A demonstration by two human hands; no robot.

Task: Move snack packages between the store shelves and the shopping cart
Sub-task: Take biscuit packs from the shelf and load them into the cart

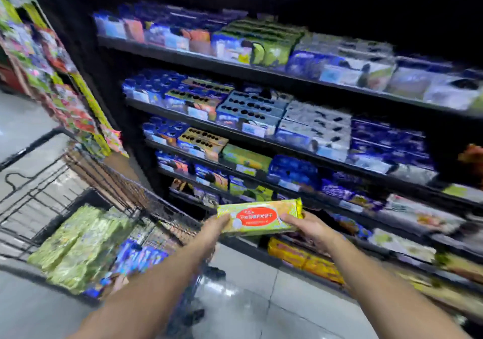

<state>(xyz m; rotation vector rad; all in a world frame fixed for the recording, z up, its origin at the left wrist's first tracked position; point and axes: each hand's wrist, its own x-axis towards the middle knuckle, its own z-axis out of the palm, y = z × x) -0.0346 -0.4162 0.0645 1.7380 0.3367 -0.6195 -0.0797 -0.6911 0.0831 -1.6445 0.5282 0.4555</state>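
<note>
Pinching the ends of a long yellow-green snack package, the person's fingers are curling round it. The left hand is laying its thumb over the left end, and the right hand is gripping the right end, with the remaining fingers hidden underneath. The package, with a red label on its face, is hanging roughly level in the air, just in front of the lower store shelves and just beyond the right-hand wire wall of the shopping cart. Both forearms are reaching forward from the bottom edge of the view. Inside the cart, a heap of pale green packages is lying against its near left corner, and blue packages are lying beside them toward the near right corner. The shelves are carrying rows of mostly blue, white and green boxes, blurred by motion, and orange-yellow packages are sitting on the lowest shelf below the right hand.
</note>
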